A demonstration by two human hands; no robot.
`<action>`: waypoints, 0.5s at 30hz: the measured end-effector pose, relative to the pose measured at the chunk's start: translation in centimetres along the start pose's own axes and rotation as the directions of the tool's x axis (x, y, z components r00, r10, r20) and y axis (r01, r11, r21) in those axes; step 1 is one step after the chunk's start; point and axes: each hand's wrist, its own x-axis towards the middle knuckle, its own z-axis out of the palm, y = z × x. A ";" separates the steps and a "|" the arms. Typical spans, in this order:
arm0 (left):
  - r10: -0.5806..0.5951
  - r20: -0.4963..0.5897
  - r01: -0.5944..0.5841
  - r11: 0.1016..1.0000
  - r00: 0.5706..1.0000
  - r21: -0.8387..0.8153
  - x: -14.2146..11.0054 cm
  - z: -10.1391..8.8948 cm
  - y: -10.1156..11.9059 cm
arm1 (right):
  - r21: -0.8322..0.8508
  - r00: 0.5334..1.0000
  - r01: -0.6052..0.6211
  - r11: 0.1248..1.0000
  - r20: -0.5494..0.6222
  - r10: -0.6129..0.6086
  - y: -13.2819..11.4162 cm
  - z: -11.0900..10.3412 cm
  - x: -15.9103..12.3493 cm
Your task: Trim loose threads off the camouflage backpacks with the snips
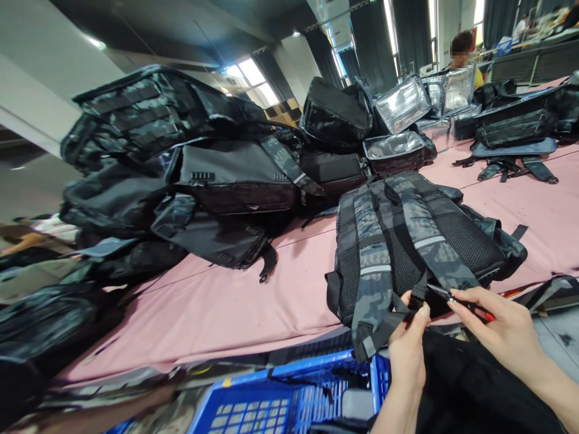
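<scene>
A grey camouflage backpack [407, 241] lies back-side up on the pink table [235, 301], its shoulder straps toward me. My left hand [407, 343] is closed, pinching a black strap at the pack's near edge. My right hand [502, 331] is closed on small scissors with a red handle [456, 299], whose blades point left at that strap. Both hands sit just below the backpack, close together.
A tall heap of black and camouflage backpacks [181, 169] fills the table's left and back. Open bags with silver lining [402, 120] stand behind. A blue plastic crate [289, 398] sits below the table edge. A person in yellow sits far back right.
</scene>
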 end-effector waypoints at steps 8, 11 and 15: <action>0.035 0.025 -0.035 0.999 0.999 -0.001 -0.3 -0.2 -0.4 | 0.026 0.987 -0.017 1.000 0.159 0.013 -0.6 0.3 1.0; -0.002 0.044 0.001 1.000 0.999 0.031 -0.8 -0.2 -0.2 | 0.026 0.993 -0.012 1.000 0.115 0.009 -0.5 0.3 0.7; -0.111 0.317 0.049 0.979 0.942 0.200 -2.5 -0.9 0.8 | -0.007 0.992 -0.123 0.992 0.000 0.123 -0.2 0.0 -0.4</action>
